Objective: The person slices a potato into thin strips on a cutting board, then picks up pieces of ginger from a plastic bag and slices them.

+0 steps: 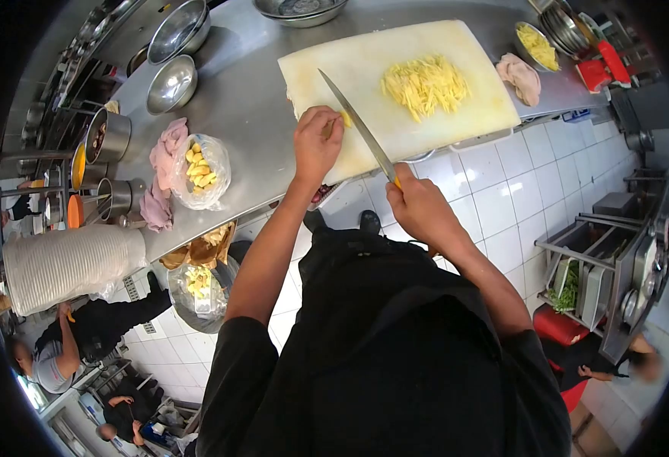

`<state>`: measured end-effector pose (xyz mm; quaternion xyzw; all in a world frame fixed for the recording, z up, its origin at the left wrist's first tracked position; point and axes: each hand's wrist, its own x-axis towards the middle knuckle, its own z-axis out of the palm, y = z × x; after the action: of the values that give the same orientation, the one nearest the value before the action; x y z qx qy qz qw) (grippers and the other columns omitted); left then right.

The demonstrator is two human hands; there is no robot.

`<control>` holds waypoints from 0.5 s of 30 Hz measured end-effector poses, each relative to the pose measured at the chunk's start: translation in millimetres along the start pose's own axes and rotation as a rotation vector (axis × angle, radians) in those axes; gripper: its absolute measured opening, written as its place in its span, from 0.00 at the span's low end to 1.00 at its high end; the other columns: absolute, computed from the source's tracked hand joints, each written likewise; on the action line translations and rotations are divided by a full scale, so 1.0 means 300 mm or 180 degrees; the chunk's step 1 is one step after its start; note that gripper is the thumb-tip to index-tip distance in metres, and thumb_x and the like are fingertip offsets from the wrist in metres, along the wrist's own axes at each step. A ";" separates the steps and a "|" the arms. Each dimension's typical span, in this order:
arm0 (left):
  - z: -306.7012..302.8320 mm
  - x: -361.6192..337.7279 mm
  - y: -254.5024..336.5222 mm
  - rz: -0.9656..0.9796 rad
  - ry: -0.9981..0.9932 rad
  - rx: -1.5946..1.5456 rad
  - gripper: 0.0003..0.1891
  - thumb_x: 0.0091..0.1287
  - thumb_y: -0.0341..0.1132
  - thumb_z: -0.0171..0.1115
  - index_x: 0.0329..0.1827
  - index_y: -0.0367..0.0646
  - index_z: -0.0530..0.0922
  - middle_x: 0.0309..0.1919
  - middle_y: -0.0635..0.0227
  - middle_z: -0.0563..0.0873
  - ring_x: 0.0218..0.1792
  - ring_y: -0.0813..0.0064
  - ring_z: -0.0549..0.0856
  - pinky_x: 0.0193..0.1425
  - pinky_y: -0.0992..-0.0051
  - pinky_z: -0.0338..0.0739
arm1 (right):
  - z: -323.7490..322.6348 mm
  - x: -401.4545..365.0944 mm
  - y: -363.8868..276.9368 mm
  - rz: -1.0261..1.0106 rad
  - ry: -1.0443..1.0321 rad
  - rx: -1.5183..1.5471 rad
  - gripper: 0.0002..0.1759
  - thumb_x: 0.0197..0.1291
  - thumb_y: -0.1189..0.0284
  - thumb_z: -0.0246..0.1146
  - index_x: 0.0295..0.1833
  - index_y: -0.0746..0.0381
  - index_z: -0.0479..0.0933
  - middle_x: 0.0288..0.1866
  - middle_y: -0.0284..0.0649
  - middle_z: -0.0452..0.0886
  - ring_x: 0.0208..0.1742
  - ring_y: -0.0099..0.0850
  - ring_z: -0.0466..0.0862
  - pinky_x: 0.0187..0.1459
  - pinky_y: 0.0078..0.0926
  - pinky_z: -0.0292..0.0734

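Note:
My right hand (426,207) is closed around the yellow handle of a long kitchen knife (361,124). The blade slants up and left across a pale cutting board (494,110), just right of my left hand. With fingers curled down on the board, my left hand (319,145) grips a small yellow piece of food (346,119), partly hidden by the fingers. Thin yellow shreds (426,85) lie heaped on the board's right half, apart from the blade. Left of the board, a clear plastic bag (218,186) holds several peeled yellow pieces (200,167).
Pink cloths (168,152) lie beside the bag, with metal bowls (172,85) behind. On the right are another cloth (518,78) and a bowl of shreds (538,47). Stacked pale containers (75,263) stand at the left. Other people (83,335) are at the lower left and right.

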<state>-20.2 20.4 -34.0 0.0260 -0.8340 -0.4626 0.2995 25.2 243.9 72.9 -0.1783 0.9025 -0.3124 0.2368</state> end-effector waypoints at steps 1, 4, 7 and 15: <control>-0.001 0.001 0.003 -0.0011 0.0001 -0.0004 0.04 0.67 0.24 0.71 0.42 0.34 0.87 0.43 0.60 0.90 0.41 0.68 0.90 0.48 0.73 0.85 | 0.005 0.002 0.004 -0.0013 0.0012 -0.0014 0.17 0.76 0.67 0.55 0.59 0.70 0.69 0.30 0.66 0.84 0.37 0.67 0.84 0.45 0.65 0.77; 0.001 -0.003 0.013 -0.0286 -0.0029 -0.0189 0.04 0.67 0.24 0.71 0.42 0.34 0.87 0.44 0.60 0.90 0.41 0.68 0.90 0.48 0.72 0.85 | 0.001 0.000 -0.006 0.0028 -0.0028 0.0012 0.17 0.76 0.68 0.55 0.58 0.71 0.69 0.30 0.67 0.83 0.38 0.68 0.84 0.45 0.65 0.77; -0.004 0.000 0.009 -0.0028 -0.0012 -0.0048 0.04 0.67 0.24 0.70 0.42 0.34 0.87 0.44 0.60 0.90 0.41 0.69 0.90 0.47 0.73 0.86 | -0.005 0.002 -0.011 0.0024 -0.0072 -0.0012 0.16 0.75 0.68 0.54 0.57 0.71 0.69 0.32 0.68 0.83 0.39 0.68 0.84 0.46 0.65 0.77; 0.005 0.010 -0.001 0.0051 0.0049 -0.0089 0.02 0.64 0.24 0.70 0.38 0.36 0.86 0.40 0.59 0.89 0.40 0.59 0.88 0.46 0.67 0.84 | 0.051 0.055 0.052 -0.0157 -0.0060 -0.0174 0.15 0.75 0.69 0.54 0.56 0.71 0.69 0.33 0.68 0.84 0.40 0.68 0.84 0.48 0.64 0.77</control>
<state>-23.5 20.6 -33.3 0.0188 -0.8253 -0.4716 0.3100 17.1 240.2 46.8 -0.2099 0.9037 -0.2917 0.2326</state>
